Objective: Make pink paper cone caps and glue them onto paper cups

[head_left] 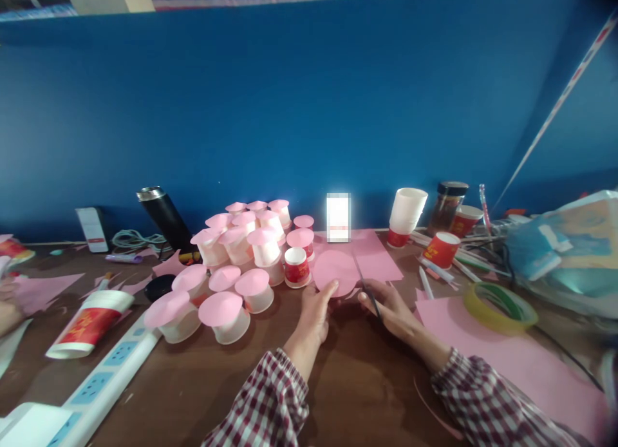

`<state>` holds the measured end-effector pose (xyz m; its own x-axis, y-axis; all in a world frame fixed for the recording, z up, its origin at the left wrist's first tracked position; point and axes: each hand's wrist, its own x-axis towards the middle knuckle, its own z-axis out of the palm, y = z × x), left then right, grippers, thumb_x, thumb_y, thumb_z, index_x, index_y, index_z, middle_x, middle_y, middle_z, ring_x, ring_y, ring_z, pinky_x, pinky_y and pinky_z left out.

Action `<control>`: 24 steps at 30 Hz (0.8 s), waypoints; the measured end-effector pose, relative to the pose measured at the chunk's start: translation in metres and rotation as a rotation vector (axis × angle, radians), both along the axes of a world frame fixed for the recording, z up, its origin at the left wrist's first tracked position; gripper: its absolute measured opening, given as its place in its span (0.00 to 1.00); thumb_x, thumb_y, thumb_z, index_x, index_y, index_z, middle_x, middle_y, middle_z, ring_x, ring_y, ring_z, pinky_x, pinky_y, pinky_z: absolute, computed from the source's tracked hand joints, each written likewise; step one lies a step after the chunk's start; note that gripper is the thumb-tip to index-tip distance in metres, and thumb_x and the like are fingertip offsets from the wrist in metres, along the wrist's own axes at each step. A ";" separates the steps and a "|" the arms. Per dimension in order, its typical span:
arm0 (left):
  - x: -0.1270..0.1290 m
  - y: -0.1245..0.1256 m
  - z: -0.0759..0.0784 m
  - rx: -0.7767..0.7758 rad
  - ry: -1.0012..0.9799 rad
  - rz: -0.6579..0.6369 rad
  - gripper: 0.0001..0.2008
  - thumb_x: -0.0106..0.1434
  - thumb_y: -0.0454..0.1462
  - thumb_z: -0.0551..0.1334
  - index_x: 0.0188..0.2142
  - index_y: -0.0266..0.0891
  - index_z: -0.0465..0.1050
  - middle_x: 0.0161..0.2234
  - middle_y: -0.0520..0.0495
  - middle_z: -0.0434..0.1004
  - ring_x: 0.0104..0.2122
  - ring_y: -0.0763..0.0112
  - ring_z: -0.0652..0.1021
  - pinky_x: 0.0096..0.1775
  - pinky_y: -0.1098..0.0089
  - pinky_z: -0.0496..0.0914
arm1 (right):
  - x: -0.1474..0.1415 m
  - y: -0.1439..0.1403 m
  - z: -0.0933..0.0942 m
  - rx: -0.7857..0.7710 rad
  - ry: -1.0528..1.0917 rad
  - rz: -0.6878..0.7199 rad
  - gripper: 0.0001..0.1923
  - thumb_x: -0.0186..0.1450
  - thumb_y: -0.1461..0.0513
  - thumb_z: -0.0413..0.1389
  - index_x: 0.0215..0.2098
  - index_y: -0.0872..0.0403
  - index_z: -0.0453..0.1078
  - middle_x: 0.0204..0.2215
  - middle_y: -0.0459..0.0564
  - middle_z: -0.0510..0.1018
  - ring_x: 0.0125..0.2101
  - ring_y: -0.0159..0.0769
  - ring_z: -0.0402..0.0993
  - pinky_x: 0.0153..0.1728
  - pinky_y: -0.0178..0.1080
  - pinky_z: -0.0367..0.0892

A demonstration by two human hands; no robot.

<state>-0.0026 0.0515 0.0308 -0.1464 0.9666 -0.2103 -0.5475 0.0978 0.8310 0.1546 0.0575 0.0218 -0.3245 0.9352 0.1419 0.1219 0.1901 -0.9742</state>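
A round piece of pink paper (337,272) is held by my left hand (315,318), with the thumb on top near its lower edge and the fingers beneath. In my right hand (390,310) is a slim dark pair of scissors (371,296), whose blades point up and left beside the disc's right edge. The fingers partly hide the handles. Behind the disc lies a pink sheet (379,257). Just left of it stand a red and white paper cup (296,267) and several cut cups (234,320) topped with shallow pink paper cones (221,309).
Stacked white cups (408,212), a jar (447,205) and a yellow tape roll (502,307) are on the right. A pink sheet (502,357) lies by my right sleeve. Leftward are a power strip (109,376), a tipped cup (91,324), a black flask (167,218) and a person's hand (8,308).
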 end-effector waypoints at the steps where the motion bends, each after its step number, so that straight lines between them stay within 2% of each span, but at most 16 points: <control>1: 0.000 0.000 0.000 -0.003 0.004 -0.008 0.21 0.42 0.40 0.71 0.37 0.33 0.73 0.31 0.44 0.78 0.25 0.72 0.75 0.24 0.74 0.66 | 0.000 0.000 0.002 0.004 0.003 -0.004 0.22 0.58 0.49 0.56 0.43 0.56 0.69 0.28 0.48 0.72 0.28 0.32 0.68 0.27 0.33 0.65; 6: -0.003 0.002 -0.002 -0.023 0.032 -0.001 0.17 0.43 0.40 0.70 0.31 0.33 0.72 0.25 0.47 0.76 0.21 0.76 0.72 0.21 0.76 0.62 | 0.001 -0.002 0.011 -0.020 0.012 -0.032 0.24 0.56 0.49 0.59 0.42 0.57 0.71 0.25 0.47 0.73 0.25 0.31 0.67 0.25 0.33 0.64; 16: -0.008 0.005 -0.003 -0.007 0.074 0.020 0.17 0.45 0.41 0.69 0.34 0.35 0.72 0.27 0.48 0.77 0.24 0.72 0.74 0.24 0.74 0.64 | 0.001 -0.004 0.011 -0.048 0.001 -0.042 0.27 0.55 0.47 0.59 0.44 0.58 0.71 0.22 0.46 0.72 0.22 0.31 0.66 0.23 0.33 0.62; 24: -0.006 0.003 -0.002 -0.001 0.085 0.013 0.16 0.45 0.40 0.69 0.33 0.34 0.72 0.26 0.47 0.76 0.23 0.74 0.73 0.22 0.76 0.63 | 0.000 -0.004 0.015 -0.044 -0.014 -0.041 0.27 0.54 0.46 0.59 0.42 0.58 0.71 0.20 0.45 0.70 0.23 0.32 0.66 0.25 0.34 0.63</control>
<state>-0.0091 0.0549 0.0284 -0.1763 0.9643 -0.1978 -0.4765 0.0922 0.8744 0.1541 0.0530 0.0364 -0.2871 0.9531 0.0962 0.1423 0.1417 -0.9796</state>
